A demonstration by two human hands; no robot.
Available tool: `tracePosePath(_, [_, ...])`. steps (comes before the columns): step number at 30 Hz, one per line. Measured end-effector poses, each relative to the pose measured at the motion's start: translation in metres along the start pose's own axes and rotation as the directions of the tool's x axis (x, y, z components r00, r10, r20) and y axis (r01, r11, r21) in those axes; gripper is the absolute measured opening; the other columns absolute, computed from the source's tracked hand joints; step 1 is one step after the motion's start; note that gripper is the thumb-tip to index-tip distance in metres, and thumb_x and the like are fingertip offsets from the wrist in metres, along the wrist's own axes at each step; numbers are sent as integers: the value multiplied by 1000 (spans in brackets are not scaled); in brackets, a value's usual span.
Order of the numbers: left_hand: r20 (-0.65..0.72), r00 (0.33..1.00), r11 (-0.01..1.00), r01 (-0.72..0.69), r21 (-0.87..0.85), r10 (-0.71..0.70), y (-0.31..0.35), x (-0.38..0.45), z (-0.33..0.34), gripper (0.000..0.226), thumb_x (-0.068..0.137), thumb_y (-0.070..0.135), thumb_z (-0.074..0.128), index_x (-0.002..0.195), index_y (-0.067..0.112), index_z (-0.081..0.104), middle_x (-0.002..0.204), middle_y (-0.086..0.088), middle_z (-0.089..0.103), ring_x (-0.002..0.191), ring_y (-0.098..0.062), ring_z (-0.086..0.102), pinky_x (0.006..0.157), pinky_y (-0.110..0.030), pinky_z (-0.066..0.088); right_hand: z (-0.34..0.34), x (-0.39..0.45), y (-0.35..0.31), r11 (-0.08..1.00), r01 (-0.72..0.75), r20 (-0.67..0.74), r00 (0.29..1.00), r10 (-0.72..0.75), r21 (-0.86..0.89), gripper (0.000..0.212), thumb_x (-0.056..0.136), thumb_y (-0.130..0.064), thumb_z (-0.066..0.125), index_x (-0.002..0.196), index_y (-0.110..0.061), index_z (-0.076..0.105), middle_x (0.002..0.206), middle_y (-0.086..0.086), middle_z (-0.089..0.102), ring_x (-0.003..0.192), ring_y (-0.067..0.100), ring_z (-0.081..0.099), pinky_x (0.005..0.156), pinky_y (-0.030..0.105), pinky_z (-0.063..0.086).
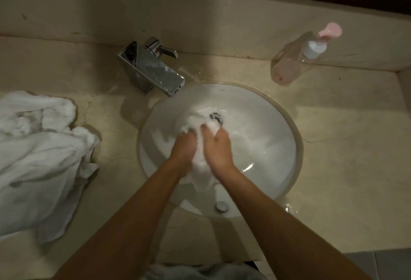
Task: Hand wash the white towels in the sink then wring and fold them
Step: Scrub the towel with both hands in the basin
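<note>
A wet white towel (201, 146) is bunched in the middle of the sink (278, 124), squeezed between both hands. The left hand (184, 146) and the right hand (216, 146) sit side by side, fingers (205, 129) curled into the cloth and clamped on it, though motion blur hides the finer detail. It looks like the scrubbing stage; to do it well, I'd say work one fold against another, turn the bundle often so fresh cloth meets the rubbing, and keep it low in the basin so water doesn't spill over the rim.

The basin is round, smooth white ceramic, glossy with water, its metal drain (215, 117) just beyond the fingers. On the far left rim stands a boxy chrome tap (153, 72), mirror-bright and spotted with drops. Left on the beige stone counter (344, 146) lies a soft, rumpled heap of more towels (40, 157), thick terry by the look. Far right stands a clear pump bottle (295, 61) holding pink liquid.
</note>
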State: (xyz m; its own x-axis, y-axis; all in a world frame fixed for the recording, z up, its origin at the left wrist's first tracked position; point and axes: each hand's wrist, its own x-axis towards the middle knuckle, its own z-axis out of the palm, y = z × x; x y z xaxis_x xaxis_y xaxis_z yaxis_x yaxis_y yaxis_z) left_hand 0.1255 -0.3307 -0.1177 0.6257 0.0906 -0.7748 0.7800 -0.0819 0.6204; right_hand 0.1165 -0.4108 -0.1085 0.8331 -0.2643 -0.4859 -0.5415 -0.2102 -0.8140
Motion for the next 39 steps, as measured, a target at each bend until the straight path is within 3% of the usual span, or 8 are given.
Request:
tracePosePath(5, [-37,999,1000,-5,-23,4,-19,-24,7,65,88,66,50,121,12,64,109,-7,70,100,-27,66,95,-41,51,-28,30,-2,924,-245,-19,965,262,294,30,97,-35,51,108,-12,67,107,13,71,101,32,69,91,43,57])
tracePosePath(9, [256,963,759,232,-608,-88,-23,-12,-38,59,100,49,39,140,8,51,114,-17,68,108,-32,64,97,-41,50,-69,-4,21,477,-438,339,897,283,762,73,90,-65,53,134,-8,60,136,20,61,126,38,58,112,51,38])
tracePosePath(14, [395,918,410,347,-844,36,-43,-5,-63,48,59,7,84,104,-1,70,93,-13,73,78,-16,72,70,-4,50,-93,-32,51,410,-539,434,840,325,736,49,73,-33,79,113,-5,75,113,19,72,96,30,74,72,39,62])
tracePosePath(17, [338,941,452,313,-835,-27,-43,0,-61,47,59,4,79,104,1,64,85,-12,74,70,-19,73,53,-21,57,-99,-28,38,329,-553,494,833,249,766,48,92,-26,66,128,5,63,124,27,65,105,37,70,81,42,62])
tracePosePath(19, [387,922,465,351,-813,-20,-33,-6,-57,45,77,22,66,117,3,65,112,-17,70,102,-30,70,81,-37,59,-97,-21,26,301,-510,449,857,252,806,63,95,-46,58,120,11,66,123,30,65,109,41,68,88,49,59])
tracePosePath(25, [171,985,960,51,-276,-3,-15,-3,-14,62,78,62,62,109,9,69,107,-12,71,99,-26,68,99,-45,50,-24,-22,11,993,-106,142,985,97,59,25,101,-33,56,103,-10,66,103,13,71,91,20,69,85,35,54])
tracePosePath(32, [19,997,973,-74,220,72,-10,-2,-8,42,106,30,38,134,4,53,123,-19,63,116,-32,60,92,-34,45,5,19,-3,984,-35,149,987,61,-172,53,97,-48,39,112,-6,66,103,14,69,89,30,63,82,40,50])
tracePosePath(39, [5,999,999,-33,13,33,-7,-4,-5,56,101,56,34,110,10,66,109,-7,69,101,-25,65,92,-37,51,4,32,-4,971,-161,109,977,182,-177,45,99,-36,40,114,-3,66,107,16,70,96,36,65,84,41,52])
